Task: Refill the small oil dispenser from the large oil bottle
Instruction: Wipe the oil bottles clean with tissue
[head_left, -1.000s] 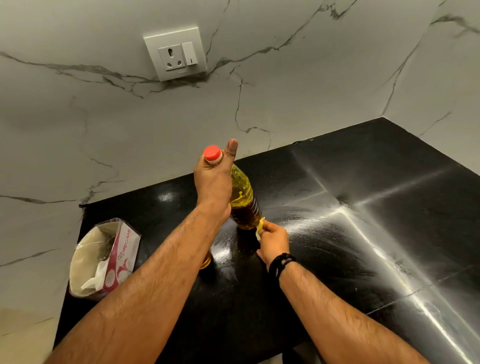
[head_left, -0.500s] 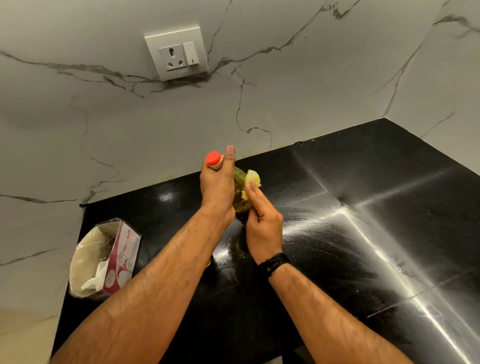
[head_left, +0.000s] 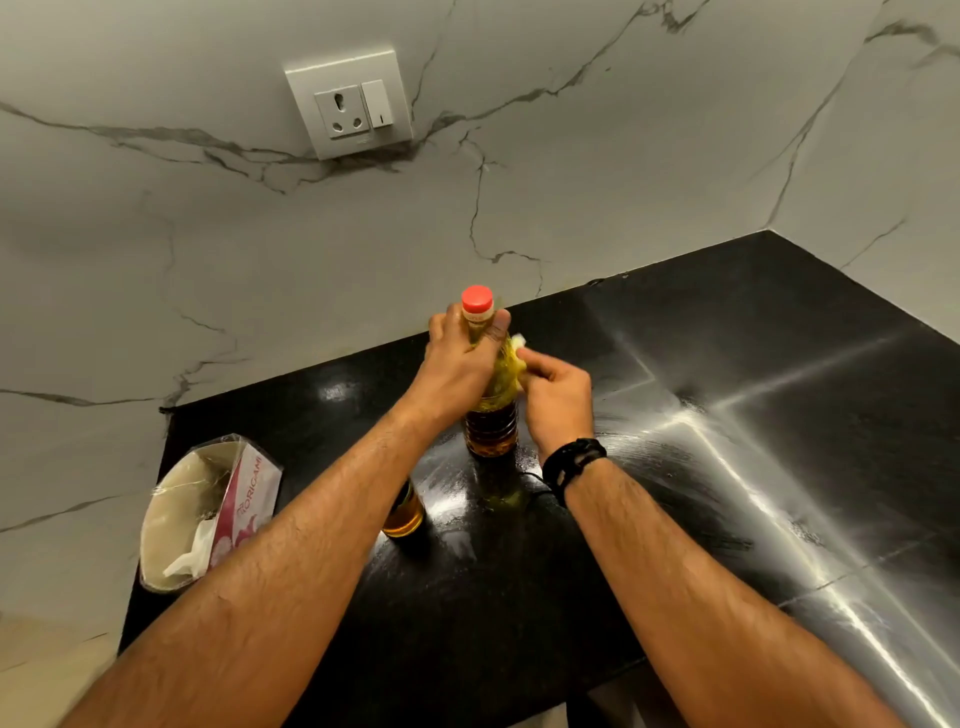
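The large oil bottle (head_left: 491, 426), clear plastic with yellow oil and a red cap (head_left: 477, 299), stands upright on the black counter (head_left: 675, 364). My left hand (head_left: 457, 364) grips its neck just below the cap. My right hand (head_left: 553, 387) presses a small pale yellow wad, apparently tissue (head_left: 514, 353), against the bottle's shoulder. The small oil dispenser (head_left: 404, 512), with amber oil in it, stands nearer to me and is mostly hidden under my left forearm.
An open tissue pack (head_left: 213, 512) in clear wrap lies at the counter's left edge. A wall socket (head_left: 349, 104) sits on the marble backsplash. The counter's front edge runs below my forearms; its right part shows bright reflections.
My right hand with the wad rose from the bottle's base to its shoulder and keeps rubbing there. My left hand stays on the neck, and the bottle now stands more upright.
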